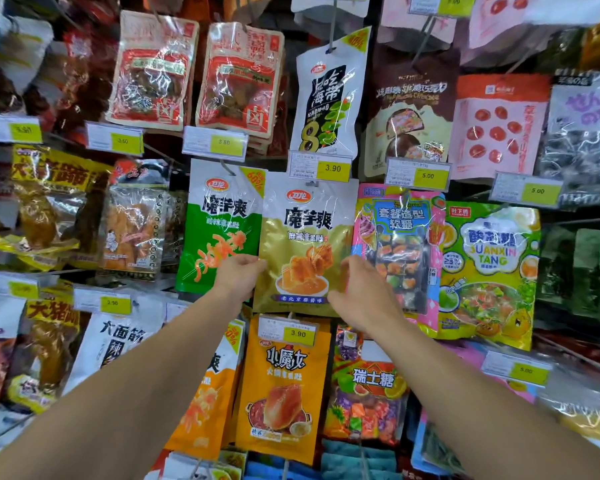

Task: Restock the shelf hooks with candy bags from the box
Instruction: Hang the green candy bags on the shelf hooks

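Head view: left hand [238, 275] fingers hidden behind gold bag [305, 244].

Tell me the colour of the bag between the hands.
Gold bag with a white top; head view.

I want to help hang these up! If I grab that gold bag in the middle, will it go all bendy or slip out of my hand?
Probably bendy: the gold bag is a thin pouch, crinkled where the left hand holds its edge. Its glossy film shines with glare, so it may be a bit slippery. It looks flat and likely light. The right hand is at its other side.
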{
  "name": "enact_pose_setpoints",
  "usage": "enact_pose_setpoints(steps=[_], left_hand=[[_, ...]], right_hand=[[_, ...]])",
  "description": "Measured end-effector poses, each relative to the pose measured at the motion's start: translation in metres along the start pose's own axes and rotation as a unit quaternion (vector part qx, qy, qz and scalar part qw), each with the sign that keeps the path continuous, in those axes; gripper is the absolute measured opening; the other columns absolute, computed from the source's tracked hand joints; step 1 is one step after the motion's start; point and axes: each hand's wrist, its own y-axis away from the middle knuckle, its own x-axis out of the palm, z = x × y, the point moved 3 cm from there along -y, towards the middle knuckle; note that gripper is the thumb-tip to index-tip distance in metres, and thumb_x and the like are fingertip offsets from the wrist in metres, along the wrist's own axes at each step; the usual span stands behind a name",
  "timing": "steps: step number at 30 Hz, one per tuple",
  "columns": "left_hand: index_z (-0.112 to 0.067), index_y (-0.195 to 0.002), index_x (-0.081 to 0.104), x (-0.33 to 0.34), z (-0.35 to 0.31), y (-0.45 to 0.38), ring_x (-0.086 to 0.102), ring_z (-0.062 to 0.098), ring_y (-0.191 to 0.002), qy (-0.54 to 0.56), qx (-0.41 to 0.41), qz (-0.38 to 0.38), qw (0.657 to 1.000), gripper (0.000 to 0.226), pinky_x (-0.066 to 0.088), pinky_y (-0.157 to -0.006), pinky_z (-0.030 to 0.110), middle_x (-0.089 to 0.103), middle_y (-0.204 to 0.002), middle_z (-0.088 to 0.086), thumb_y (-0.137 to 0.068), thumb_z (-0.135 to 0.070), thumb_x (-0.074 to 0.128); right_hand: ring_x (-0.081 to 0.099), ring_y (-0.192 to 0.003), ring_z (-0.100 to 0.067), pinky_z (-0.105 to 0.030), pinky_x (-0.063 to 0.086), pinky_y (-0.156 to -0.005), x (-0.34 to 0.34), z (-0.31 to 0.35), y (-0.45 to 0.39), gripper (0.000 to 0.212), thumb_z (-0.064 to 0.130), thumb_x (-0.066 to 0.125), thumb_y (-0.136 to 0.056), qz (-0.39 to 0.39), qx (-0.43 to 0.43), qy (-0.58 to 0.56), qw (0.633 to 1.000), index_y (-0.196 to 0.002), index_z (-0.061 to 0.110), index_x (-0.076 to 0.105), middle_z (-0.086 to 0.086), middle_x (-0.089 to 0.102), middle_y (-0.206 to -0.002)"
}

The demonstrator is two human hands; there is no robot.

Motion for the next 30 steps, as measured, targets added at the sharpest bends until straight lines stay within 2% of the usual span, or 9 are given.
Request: enact_pose_setpoints(steps=[3,6,9,12,16,20,23,26,30], left_hand=[[-0.022,-0.086,0.065,-0.004,0.001,-0.005,0.061,0.029,-0.083,-0.005,0.002,0.004,1.000,0.005,0.052,-0.078,0.042,0.066,-0.088,0.014,-0.091,-0.024,0.064],[-0.020,-0.080,0.065,-0.007,0.004,-0.009,0.054,0.025,-0.073,0.008,0.001,0.021,1.000,0.015,0.043,-0.067,0.039,0.061,-0.078,0.012,-0.094,-0.019,0.058],[-0.017,-0.080,0.062,-0.009,0.002,-0.016,0.052,0.022,-0.068,0.038,-0.015,0.048,0.998,0.021,0.040,-0.065,0.037,0.058,-0.074,0.009,-0.098,-0.015,0.052],[-0.018,-0.087,0.064,-0.012,0.000,-0.021,0.053,0.023,-0.073,0.052,-0.027,0.067,0.996,0.017,0.041,-0.064,0.034,0.059,-0.080,0.010,-0.098,-0.016,0.051],[-0.015,-0.085,0.062,-0.013,0.002,-0.025,0.048,0.020,-0.062,0.075,-0.043,0.103,0.991,0.019,0.039,-0.058,0.028,0.053,-0.071,0.006,-0.099,-0.010,0.050],[-0.016,-0.080,0.061,-0.008,0.006,-0.022,0.048,0.020,-0.061,0.078,-0.038,0.133,0.987,0.021,0.041,-0.057,0.029,0.052,-0.069,0.006,-0.097,-0.010,0.052],[-0.018,-0.079,0.063,-0.004,0.000,-0.022,0.043,0.018,-0.060,0.084,-0.021,0.131,0.988,0.020,0.031,-0.054,0.028,0.050,-0.073,0.008,-0.096,-0.013,0.054],[-0.016,-0.082,0.063,-0.001,-0.006,-0.023,0.049,0.018,-0.061,0.075,0.000,0.136,0.988,0.018,0.039,-0.052,0.027,0.055,-0.077,0.009,-0.097,-0.014,0.053],[-0.014,-0.086,0.065,-0.009,-0.001,-0.019,0.055,0.021,-0.065,0.066,0.010,0.137,0.988,0.017,0.044,-0.060,0.031,0.059,-0.076,0.008,-0.098,-0.017,0.054]], right_hand=[[0.050,-0.122,-0.029,-0.046,0.049,-0.096,-0.001,0.003,-0.001,0.063,0.034,0.065,-0.085,-0.002,0.026,-0.010,1.000,-0.140,0.018,0.039,-0.003,0.049,-0.137],[0.047,-0.126,-0.031,-0.048,0.046,-0.100,0.002,0.007,-0.002,0.065,0.036,0.067,-0.085,-0.013,0.048,-0.014,0.999,-0.140,0.019,0.038,-0.004,0.046,-0.141],[0.045,-0.128,-0.032,-0.045,0.044,-0.102,0.003,0.010,-0.002,0.071,0.031,0.068,-0.084,-0.023,0.068,-0.030,0.997,-0.143,0.017,0.033,-0.008,0.044,-0.142],[0.048,-0.123,-0.031,-0.043,0.045,-0.100,0.005,0.013,-0.001,0.076,0.027,0.070,-0.084,-0.033,0.083,-0.046,0.995,-0.147,0.016,0.027,-0.009,0.046,-0.139],[0.063,-0.108,-0.028,-0.045,0.051,-0.094,0.015,0.021,-0.002,0.083,0.030,0.077,-0.082,-0.093,0.077,-0.067,0.990,-0.145,0.019,0.025,-0.007,0.062,-0.128],[0.060,-0.115,-0.033,-0.044,0.052,-0.094,0.011,0.017,-0.001,0.086,0.018,0.077,-0.084,-0.140,0.073,-0.066,0.985,-0.151,0.014,0.022,-0.012,0.057,-0.134],[0.061,-0.113,-0.031,-0.043,0.052,-0.092,0.007,0.013,-0.002,0.084,0.015,0.079,-0.082,-0.162,0.074,-0.076,0.981,-0.148,0.017,0.026,-0.010,0.059,-0.130],[0.058,-0.119,-0.031,-0.044,0.050,-0.097,0.008,0.009,-0.004,0.088,0.019,0.081,-0.081,-0.158,0.082,-0.072,0.981,-0.149,0.015,0.026,-0.010,0.057,-0.134],[0.058,-0.114,-0.031,-0.041,0.051,-0.092,0.015,0.009,0.000,0.090,0.024,0.079,-0.083,-0.119,0.089,-0.051,0.988,-0.151,0.012,0.022,-0.012,0.053,-0.135]])
